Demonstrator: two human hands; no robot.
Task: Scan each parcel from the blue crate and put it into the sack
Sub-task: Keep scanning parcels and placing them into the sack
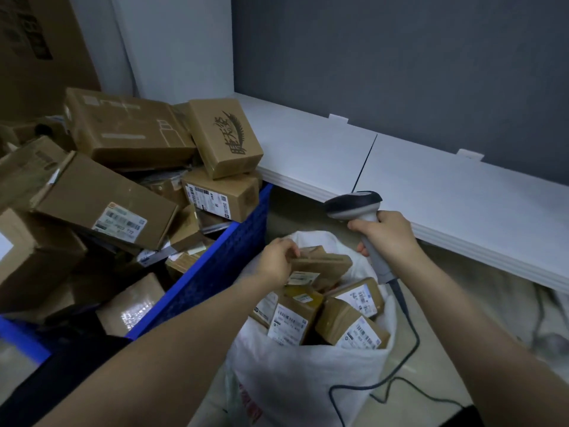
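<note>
The left hand (277,260) pinches a small cardboard parcel (323,265) by its left end, over the far rim of the white sack (301,374), just beside the blue crate (221,266). The parcel seems light and stiff, so a grip at the edge should be enough. The right hand (388,232) grips the handle of the scanner (354,204).

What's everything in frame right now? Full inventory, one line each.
blue crate: one, blue, left
crate parcels: many, brown, heaped above its rim
sack: one, white, bottom centre, open
sack parcels: several, brown, white labels, inside sack
held parcel: one, brown, over sack mouth
scanner: one, grey and black, above sack
cable: one, dark, from scanner to floor
ledge: one, white, right
big carton: one, brown, top left
left hand: one, grips held parcel
right hand: one, grips scanner handle
</note>
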